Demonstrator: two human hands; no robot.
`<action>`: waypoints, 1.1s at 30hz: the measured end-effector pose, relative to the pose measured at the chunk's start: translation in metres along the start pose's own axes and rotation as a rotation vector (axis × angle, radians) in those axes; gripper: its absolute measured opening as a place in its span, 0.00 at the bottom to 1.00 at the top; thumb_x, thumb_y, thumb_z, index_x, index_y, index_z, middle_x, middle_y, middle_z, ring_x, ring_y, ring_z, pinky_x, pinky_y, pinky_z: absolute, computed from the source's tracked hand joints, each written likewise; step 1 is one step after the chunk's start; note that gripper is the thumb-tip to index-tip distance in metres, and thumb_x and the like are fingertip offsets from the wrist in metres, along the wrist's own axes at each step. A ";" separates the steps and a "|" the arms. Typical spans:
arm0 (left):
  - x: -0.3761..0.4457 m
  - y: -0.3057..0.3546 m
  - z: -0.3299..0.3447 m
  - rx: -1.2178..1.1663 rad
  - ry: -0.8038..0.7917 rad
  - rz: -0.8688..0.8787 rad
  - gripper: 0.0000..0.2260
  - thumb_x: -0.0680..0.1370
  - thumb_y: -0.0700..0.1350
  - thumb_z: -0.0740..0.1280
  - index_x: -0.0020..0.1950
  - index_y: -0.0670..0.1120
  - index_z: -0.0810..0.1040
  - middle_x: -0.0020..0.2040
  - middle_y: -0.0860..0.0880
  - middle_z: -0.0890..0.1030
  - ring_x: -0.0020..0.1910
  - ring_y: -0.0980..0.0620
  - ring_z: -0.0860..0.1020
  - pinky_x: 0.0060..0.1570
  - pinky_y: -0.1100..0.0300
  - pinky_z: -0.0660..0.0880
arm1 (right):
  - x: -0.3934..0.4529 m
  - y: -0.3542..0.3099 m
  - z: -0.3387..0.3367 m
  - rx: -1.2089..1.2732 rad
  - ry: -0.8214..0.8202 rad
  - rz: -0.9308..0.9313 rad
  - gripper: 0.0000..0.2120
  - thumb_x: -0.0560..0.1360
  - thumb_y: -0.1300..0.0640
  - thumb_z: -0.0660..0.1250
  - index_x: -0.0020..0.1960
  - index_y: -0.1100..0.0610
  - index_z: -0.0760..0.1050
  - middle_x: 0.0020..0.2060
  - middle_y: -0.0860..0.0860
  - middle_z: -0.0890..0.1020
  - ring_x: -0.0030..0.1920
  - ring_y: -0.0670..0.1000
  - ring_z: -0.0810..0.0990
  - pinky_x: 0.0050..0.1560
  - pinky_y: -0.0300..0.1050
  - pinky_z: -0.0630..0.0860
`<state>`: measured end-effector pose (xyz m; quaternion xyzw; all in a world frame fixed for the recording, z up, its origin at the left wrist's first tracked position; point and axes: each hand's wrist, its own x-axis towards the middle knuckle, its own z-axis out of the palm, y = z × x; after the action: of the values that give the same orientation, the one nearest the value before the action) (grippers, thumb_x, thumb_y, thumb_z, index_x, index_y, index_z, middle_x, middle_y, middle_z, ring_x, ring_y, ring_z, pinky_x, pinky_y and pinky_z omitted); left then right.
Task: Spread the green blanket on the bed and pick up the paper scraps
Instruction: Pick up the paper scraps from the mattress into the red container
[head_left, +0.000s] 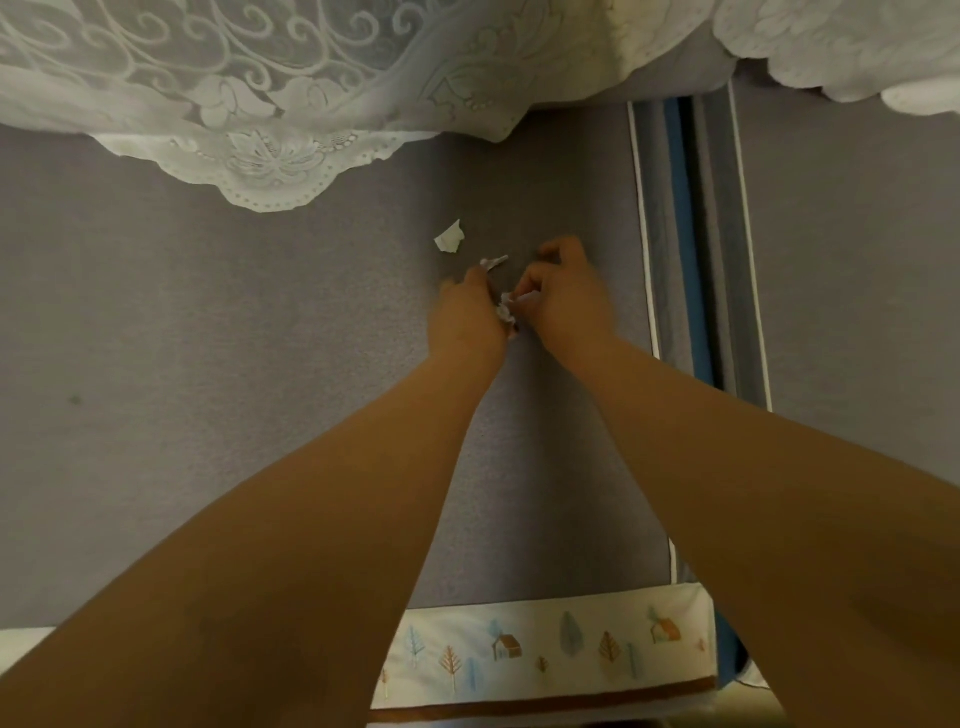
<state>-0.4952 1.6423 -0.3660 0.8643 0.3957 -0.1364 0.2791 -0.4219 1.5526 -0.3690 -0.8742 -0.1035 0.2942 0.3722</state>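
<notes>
Both bare arms reach forward over a grey mattress surface (208, 389), the hands meeting close together in the middle of the view. The left hand (470, 312) is curled around a small wad of crumpled white paper scraps (505, 312), with another bit of paper (493, 262) sticking out past its fingertips on the far side. The right hand (563, 296) sits just beside it, its thumb and fingers pinched together on a white scrap (524, 297) right at the edge of the left hand's wad. One loose torn scrap (450, 237) lies on the grey surface a little farther away and slightly left of the hands, apart from both. A white lace curtain (234, 93) hangs over the far edge of the mattress. To the right, a gap with blue and grey striped fabric (696, 234) runs from far to near. At the near edge lies a white cloth border (545, 649) embroidered with small trees and houses. No green blanket shows in this view.
</notes>
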 end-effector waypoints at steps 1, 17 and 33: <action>0.002 0.001 0.001 0.033 -0.007 0.008 0.20 0.74 0.47 0.72 0.64 0.46 0.72 0.59 0.44 0.75 0.52 0.48 0.76 0.46 0.58 0.71 | 0.002 -0.001 0.001 -0.067 -0.016 -0.034 0.11 0.76 0.58 0.65 0.57 0.58 0.74 0.47 0.42 0.72 0.37 0.40 0.73 0.36 0.36 0.71; 0.002 -0.004 -0.010 0.014 -0.070 -0.049 0.02 0.77 0.42 0.67 0.46 0.44 0.77 0.35 0.50 0.71 0.35 0.53 0.70 0.34 0.61 0.65 | -0.005 -0.007 -0.020 0.021 0.085 -0.019 0.03 0.73 0.58 0.70 0.44 0.52 0.77 0.39 0.47 0.79 0.38 0.44 0.76 0.35 0.34 0.70; 0.018 -0.007 -0.037 -0.112 0.006 -0.023 0.11 0.80 0.40 0.62 0.60 0.39 0.77 0.54 0.39 0.81 0.52 0.42 0.81 0.52 0.55 0.77 | -0.012 0.011 -0.025 0.106 0.134 0.278 0.07 0.75 0.55 0.69 0.53 0.53 0.79 0.46 0.50 0.80 0.47 0.49 0.79 0.43 0.43 0.75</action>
<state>-0.4878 1.6788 -0.3469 0.8430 0.4135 -0.1145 0.3243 -0.4168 1.5253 -0.3580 -0.8769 0.0590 0.2890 0.3795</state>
